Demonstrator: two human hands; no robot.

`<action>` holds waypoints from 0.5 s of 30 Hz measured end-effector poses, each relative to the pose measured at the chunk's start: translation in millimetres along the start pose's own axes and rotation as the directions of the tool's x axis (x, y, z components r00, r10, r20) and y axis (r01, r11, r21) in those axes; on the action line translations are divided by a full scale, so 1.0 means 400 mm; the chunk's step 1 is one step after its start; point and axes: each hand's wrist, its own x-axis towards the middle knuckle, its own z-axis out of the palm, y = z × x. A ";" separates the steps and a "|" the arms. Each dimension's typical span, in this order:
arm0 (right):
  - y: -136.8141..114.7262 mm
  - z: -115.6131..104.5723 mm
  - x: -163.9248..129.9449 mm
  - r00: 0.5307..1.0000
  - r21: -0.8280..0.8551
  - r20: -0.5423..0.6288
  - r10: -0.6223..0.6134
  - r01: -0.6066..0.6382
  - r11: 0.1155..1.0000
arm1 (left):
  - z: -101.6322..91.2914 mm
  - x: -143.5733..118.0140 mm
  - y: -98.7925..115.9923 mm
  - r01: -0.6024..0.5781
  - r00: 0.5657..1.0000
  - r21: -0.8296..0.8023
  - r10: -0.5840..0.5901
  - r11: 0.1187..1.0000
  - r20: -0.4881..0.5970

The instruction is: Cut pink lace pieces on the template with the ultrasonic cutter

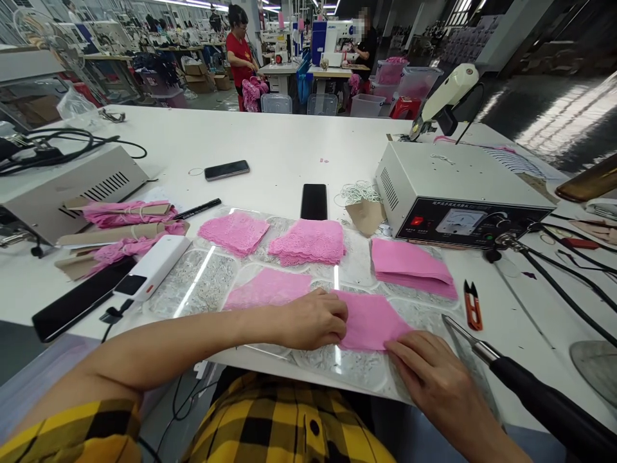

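Note:
A flat pink fabric piece [367, 316] lies on the clear mat in front of me. My left hand [315, 319] is closed with curled fingers at its left edge. At the near right corner, my right hand [431, 366] pinches the fabric between thumb and fingers. Beside my left hand is a thinner pink piece [270, 287], its near side partly hidden by my forearm. Two stacks of pink lace pieces, a left stack [234, 233] and a middle stack [308, 242], lie beyond. A folded pink fabric stack [412, 267] sits to the right.
A black-handled tool with a metal tip [486, 352] juts in at right, near orange thread snips [473, 305]. Behind stands a control box [463, 193] with cables. A phone [313, 202], white power bank [154, 267] and pink bundles [125, 214] lie about. People work farther back.

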 end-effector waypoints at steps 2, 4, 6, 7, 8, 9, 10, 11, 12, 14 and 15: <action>0.001 0.000 -0.002 1.000 -0.003 0.008 0.004 -0.004 1.000 | 0.002 -0.001 -0.001 0.006 1.000 -0.016 -0.006 1.000 -0.023; 0.002 -0.001 -0.003 1.000 -0.003 0.013 0.007 -0.007 1.000 | 0.003 -0.002 -0.001 0.010 0.999 -0.046 -0.013 0.999 -0.051; 0.002 -0.003 -0.002 1.000 0.000 0.013 0.008 -0.008 1.000 | 0.000 -0.002 -0.001 0.018 0.997 -0.093 -0.025 0.996 -0.072; 0.002 -0.005 -0.001 1.000 0.001 0.017 0.008 -0.008 1.000 | -0.002 -0.002 -0.001 0.026 0.996 -0.123 -0.036 0.992 -0.079; 0.000 -0.007 0.001 1.000 0.000 0.022 0.007 -0.007 1.000 | -0.004 -0.002 -0.001 0.037 0.995 -0.158 -0.051 0.987 -0.081; -0.003 -0.010 0.004 1.000 0.000 0.028 0.007 -0.007 1.000 | -0.006 -0.002 -0.001 0.051 0.994 -0.194 -0.068 0.980 -0.081; -0.006 -0.012 0.008 0.999 0.000 0.034 0.009 -0.009 1.000 | -0.009 -0.002 -0.001 0.067 0.993 -0.228 -0.087 0.971 -0.079; -0.011 -0.013 0.012 0.999 0.004 0.037 0.013 -0.013 1.000 | -0.010 -0.002 -0.001 0.083 0.991 -0.258 -0.106 0.963 -0.077; -0.017 -0.014 0.017 0.999 0.010 0.036 0.018 -0.018 1.000 | -0.011 -0.002 0.000 0.099 0.989 -0.279 -0.124 0.955 -0.075; -0.030 -0.011 0.028 0.999 0.027 0.028 0.027 -0.027 0.999 | -0.010 -0.002 0.000 0.125 0.986 -0.303 -0.154 0.945 -0.072; -0.037 -0.008 0.034 0.999 0.036 0.022 0.027 -0.028 0.999 | -0.009 -0.002 0.001 0.135 0.984 -0.308 -0.164 0.942 -0.072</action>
